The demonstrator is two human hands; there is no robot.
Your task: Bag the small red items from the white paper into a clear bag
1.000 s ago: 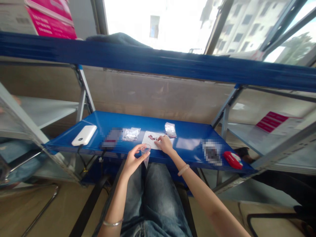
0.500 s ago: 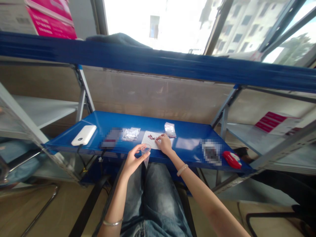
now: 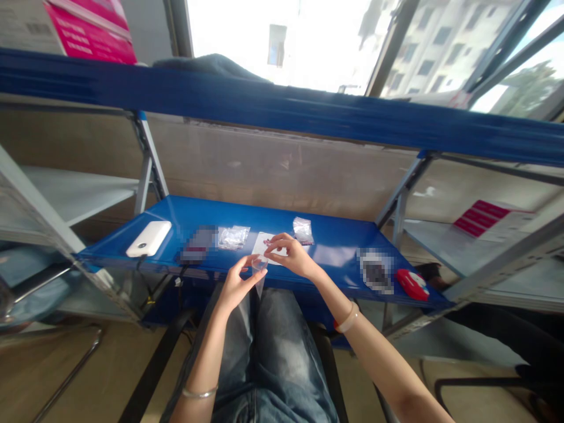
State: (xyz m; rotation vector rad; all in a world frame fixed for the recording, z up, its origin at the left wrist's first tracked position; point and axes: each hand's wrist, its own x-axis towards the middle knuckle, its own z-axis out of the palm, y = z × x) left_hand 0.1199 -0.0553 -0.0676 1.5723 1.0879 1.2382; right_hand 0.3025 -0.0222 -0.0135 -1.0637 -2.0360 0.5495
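My left hand (image 3: 238, 283) grips a clear cone-shaped plastic container (image 3: 259, 271) by its rim, with the mouth up and the narrow tip hanging over my lap. Just above that mouth is my right hand (image 3: 291, 254), its thumb and fingertips pinched together; whatever they may hold is too small to make out. Beneath the right hand lies a white sheet (image 3: 259, 243) on the blue table, bearing small dark red pieces (image 3: 267, 241) that the fingers partly cover.
Clear plastic bags (image 3: 234, 237) lie left of the sheet, and another small bag (image 3: 303, 230) lies behind it. Farther left are a blurred-out item and a white power bank (image 3: 148, 238) with a cable. A red object (image 3: 412, 284) sits at the table's right end.
My right hand has lifted from the red pieces on the sheet and moved left and toward me, over the container's mouth. My left hand holds the container in nearly the same place.
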